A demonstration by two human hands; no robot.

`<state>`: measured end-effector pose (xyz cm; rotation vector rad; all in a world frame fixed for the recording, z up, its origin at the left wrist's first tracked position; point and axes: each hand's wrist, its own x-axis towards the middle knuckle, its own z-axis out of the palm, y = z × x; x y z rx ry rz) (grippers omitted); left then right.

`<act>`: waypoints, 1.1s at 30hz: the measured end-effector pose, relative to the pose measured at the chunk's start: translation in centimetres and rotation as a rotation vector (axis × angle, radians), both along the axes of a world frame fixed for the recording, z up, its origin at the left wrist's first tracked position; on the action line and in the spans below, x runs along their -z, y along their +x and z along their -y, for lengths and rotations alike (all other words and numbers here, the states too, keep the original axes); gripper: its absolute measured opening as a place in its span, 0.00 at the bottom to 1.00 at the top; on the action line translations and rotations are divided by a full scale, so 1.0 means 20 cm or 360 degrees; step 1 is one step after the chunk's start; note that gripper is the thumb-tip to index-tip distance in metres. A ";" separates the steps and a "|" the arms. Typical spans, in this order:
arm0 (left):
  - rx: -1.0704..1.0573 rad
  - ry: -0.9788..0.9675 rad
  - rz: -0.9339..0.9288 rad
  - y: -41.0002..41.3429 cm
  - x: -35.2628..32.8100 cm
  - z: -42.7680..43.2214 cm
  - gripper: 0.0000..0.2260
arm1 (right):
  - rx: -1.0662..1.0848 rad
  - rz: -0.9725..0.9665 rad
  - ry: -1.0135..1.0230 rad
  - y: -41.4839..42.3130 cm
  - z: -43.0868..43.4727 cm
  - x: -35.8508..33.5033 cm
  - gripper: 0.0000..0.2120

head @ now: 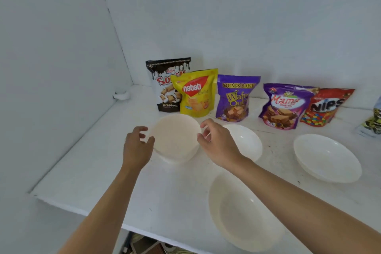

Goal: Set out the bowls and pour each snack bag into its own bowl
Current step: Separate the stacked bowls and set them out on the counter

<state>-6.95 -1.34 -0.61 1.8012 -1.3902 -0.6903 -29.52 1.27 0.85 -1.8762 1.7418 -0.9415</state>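
Nearest, at 5 o'clock on the white table [99,163], sat one empty near bowl [245,212]. Beyond it the cream bowl [175,140] stood between the hands: left hand [138,146] at its 9 o'clock, right hand [217,143] at its 3 o'clock. Both were equally near, fingers loosely curled and part open, holding nothing; whether fingertips touched its rim was unclear. Round, it had no long axis. The middle bowl [247,140] and wide bowl [327,159] lay toward 3 o'clock: four bowls. Farthest stood six bags: black bag [165,84], Nabati bag [195,95], Mum's Bake bag [236,99], purple wafer bag [283,107], Nips bag [326,107], cut-off bag [372,123].
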 end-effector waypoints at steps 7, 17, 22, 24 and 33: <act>0.0308 0.0317 -0.0517 0.11 0.08 0.08 0.15 | 0.0085 -0.0499 0.0113 0.18 0.33 0.09 0.20; 0.0910 0.0243 -0.0423 0.22 0.28 0.05 0.54 | 0.0061 -0.0846 0.0256 0.17 0.54 0.11 0.11; 0.0712 -0.0005 -0.0560 0.12 0.32 0.06 0.53 | 0.0053 -0.1002 0.0344 0.16 0.56 0.08 0.09; 0.0699 -0.0010 -0.0544 0.13 0.33 0.08 0.52 | 0.0075 -0.0988 0.0390 0.14 0.57 0.06 0.05; 0.0721 -0.0149 -0.0619 0.06 0.36 0.06 0.56 | 0.0006 -0.1070 0.0325 0.18 0.53 0.02 0.06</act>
